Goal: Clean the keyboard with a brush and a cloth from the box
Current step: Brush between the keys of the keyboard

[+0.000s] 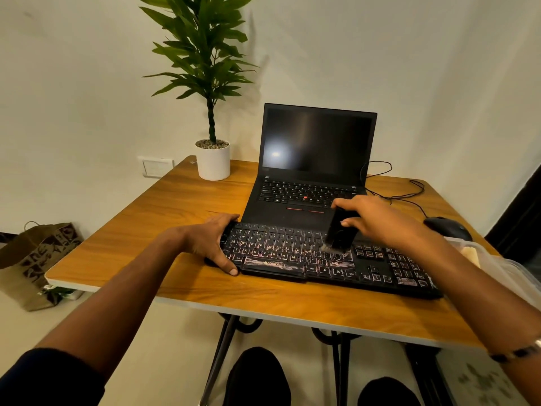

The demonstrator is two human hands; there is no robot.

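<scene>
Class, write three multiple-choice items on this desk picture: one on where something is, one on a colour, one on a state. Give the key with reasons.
1. Where does the potted plant stand?
A. table's far left corner
B. on the laptop
C. on the floor

2. What colour is the keyboard?
A. white
B. black
C. red

3. What is the state of the laptop screen?
A. showing a video
B. lid closed
C. dark

Key: 1 A, the pot sits on the table left of the laptop. 2 B, its body and keys are black, under the brush in the right hand. 3 C, the lid is up and the screen is dark.
</scene>
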